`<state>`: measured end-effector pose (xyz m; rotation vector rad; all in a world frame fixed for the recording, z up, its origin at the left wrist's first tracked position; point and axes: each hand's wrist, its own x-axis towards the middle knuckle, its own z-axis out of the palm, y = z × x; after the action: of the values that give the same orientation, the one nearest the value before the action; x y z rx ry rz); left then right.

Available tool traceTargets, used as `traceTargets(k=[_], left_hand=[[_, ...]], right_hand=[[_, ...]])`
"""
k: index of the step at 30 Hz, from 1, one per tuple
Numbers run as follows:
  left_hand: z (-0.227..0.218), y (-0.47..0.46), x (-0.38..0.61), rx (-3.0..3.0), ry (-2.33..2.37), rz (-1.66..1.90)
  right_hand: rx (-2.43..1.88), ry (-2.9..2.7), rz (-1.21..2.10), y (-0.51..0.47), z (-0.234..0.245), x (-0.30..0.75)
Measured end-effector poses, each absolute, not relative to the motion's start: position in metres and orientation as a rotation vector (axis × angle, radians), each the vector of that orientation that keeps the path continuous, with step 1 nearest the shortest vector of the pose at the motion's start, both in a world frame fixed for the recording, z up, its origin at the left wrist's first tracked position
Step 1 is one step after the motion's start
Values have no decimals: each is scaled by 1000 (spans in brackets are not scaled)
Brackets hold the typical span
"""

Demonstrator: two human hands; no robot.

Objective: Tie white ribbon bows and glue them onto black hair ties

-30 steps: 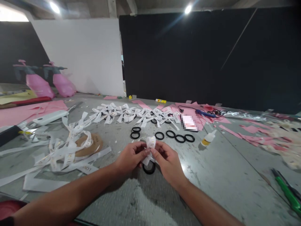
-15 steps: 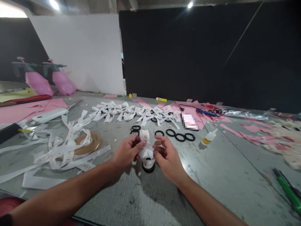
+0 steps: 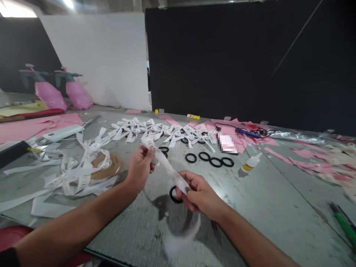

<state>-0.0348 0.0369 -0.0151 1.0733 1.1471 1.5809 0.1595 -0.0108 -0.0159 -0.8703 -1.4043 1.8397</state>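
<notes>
My left hand (image 3: 141,167) is raised over the table and pinches the upper end of a white printed ribbon strip (image 3: 167,168). The strip runs down to my right hand (image 3: 196,193), which is closed on its lower part; a blurred tail hangs below it. A black ring (image 3: 174,195) sits at my right hand's fingers, and I cannot tell whether it is held or lying on the table. Several more black rings (image 3: 210,160) lie beyond, in front of a row of finished white ribbon bows (image 3: 155,132).
A tangle of white ribbon and a brown spool (image 3: 107,167) lies at the left. A small glue bottle (image 3: 251,162), pink paper scraps (image 3: 294,152), a blue corded tool (image 3: 244,132) and a green-handled tool (image 3: 345,224) lie at the right. Pink figures (image 3: 52,92) stand far left.
The ribbon was bunched between both hands over the black ring. Now my left hand has risen up and left, my right hand has dropped, and the ribbon is stretched out between them.
</notes>
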Motion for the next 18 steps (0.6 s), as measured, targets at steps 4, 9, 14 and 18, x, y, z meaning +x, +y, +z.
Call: traceTargets(k=[4,9,14,18], left_hand=[[-12,38,-38,1113,1076,1479],[-14,19,-26,1243,972,1179],[-19,12,-18,1289,971,1019],[-19,13,-18,1300,961,968]], right_hand=[[-711,-1496,1873,-13,-14,163],[-863,-1424,1421,-10,-22,153],[-1030,-1475,1255,-12,-18,149],[-1100,-1433,1194,-12,-18,149]])
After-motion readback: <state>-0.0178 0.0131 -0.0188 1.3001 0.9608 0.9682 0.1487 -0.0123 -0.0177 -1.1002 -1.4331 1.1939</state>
